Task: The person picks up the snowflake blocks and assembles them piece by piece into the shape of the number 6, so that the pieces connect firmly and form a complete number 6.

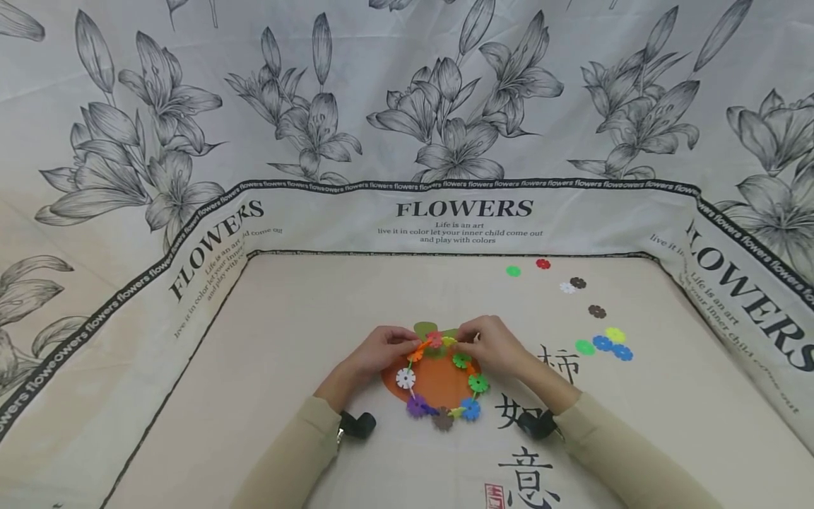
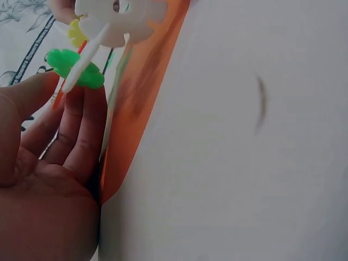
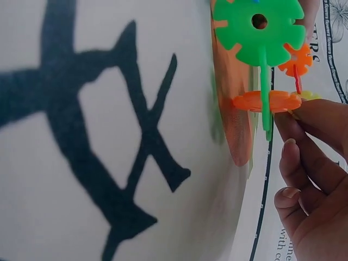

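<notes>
Both hands hold a ring of interlocked notched plastic flower discs (image 1: 478, 383) in many colours, above the persimmon print on the cloth. The left hand (image 1: 381, 348) pinches its upper left part near an orange disc (image 1: 416, 355); in the left wrist view, thumb and fingers meet at a green disc (image 2: 76, 68) below a white disc (image 2: 117, 24). At the upper right, the right hand (image 1: 494, 346) pinches the ring near a yellow disc (image 1: 449, 341). In the right wrist view, an orange disc (image 3: 255, 101) and a large green disc (image 3: 244, 38) stand by its fingertips.
Loose discs lie scattered at the back right: a red disc (image 1: 543, 264), a green disc (image 1: 513, 271), a white disc (image 1: 567, 288), a brown disc (image 1: 597, 311), and a cluster with a yellow disc (image 1: 615, 335). A printed fabric wall (image 1: 470, 219) borders the table's back and sides.
</notes>
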Motion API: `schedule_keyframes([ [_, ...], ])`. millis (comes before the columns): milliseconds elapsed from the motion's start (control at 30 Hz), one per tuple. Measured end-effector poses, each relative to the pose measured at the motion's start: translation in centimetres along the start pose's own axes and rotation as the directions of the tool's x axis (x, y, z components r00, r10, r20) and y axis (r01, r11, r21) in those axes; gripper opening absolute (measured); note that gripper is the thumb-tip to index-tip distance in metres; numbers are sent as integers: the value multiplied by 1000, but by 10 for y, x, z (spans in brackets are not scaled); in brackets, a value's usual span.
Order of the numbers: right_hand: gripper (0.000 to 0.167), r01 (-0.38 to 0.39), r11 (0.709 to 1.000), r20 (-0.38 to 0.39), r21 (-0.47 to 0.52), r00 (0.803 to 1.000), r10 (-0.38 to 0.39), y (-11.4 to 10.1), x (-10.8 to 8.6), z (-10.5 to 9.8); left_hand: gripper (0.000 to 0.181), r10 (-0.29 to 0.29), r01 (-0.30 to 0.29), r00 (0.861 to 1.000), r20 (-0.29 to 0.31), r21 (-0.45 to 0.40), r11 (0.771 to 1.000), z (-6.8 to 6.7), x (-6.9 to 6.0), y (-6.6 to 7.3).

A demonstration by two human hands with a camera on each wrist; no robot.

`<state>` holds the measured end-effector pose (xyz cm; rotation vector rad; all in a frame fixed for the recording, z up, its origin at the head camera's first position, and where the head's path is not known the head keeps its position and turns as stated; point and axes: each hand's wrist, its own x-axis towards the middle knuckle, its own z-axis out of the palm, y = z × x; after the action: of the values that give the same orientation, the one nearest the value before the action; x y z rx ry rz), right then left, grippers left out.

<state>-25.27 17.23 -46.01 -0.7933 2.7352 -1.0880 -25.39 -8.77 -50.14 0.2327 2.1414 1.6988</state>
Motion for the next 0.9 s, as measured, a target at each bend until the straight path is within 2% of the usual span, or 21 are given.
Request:
schedule_keyframes([
  [267,5,20,1000,50,4,999,-21,-4,5,3,26,35,-36,999,18,35,999,0,-3,1],
  [333,6,26,1000,56,3,998,-26,-6,6,4,25,28,-28,999,15,40,999,1,-2,2],
  [700,6,35,999,67,12,997,-36,-6,9,3,23,31,-29,999,-26,71,997,6,2,5],
  [900,4,79,996,61,30,995,-81,-3,11,6,24,19,-15,999,-51,78,997,8,3,5],
])
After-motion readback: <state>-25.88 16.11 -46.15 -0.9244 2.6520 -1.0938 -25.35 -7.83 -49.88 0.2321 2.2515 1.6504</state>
